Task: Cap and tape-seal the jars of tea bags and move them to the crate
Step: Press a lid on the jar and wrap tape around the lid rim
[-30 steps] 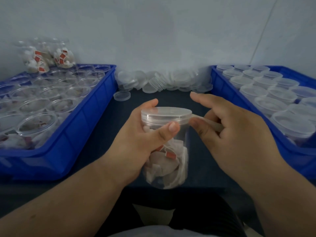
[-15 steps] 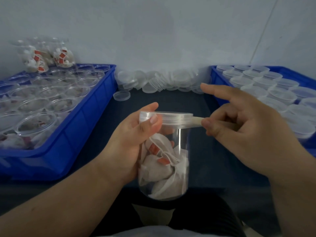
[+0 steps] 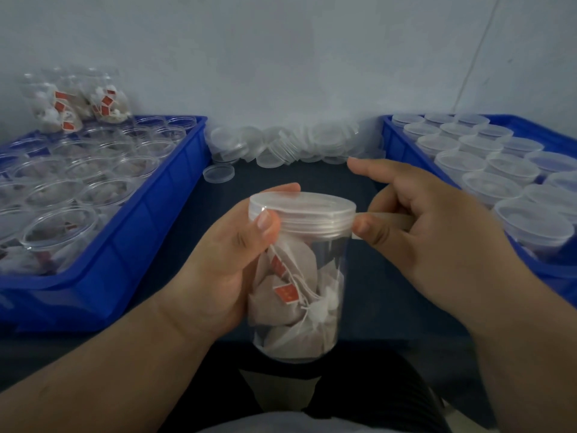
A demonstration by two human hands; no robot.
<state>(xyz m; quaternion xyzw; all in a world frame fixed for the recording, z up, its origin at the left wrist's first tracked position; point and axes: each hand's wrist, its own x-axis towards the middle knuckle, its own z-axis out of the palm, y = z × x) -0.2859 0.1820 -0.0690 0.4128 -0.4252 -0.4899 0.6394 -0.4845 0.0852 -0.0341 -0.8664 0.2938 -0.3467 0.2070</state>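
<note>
From the head view, the jar [image 3: 299, 292] of tea bags is held between the hands over the tabletop [image 3: 359, 276], its lid [image 3: 301, 210] already on. The left hand [image 3: 224, 260] grips its side and the right hand [image 3: 437, 239] pinches a strip of tape [image 3: 384, 218] at the lid's edge, so sealing looks underway. Many open jars wait in the crate [image 3: 125, 245] left of the left hand, and capped ones fill the crate [image 3: 387, 132] right of the right hand. How far the clear tape runs round the lid, and any roll, is hidden.
</note>
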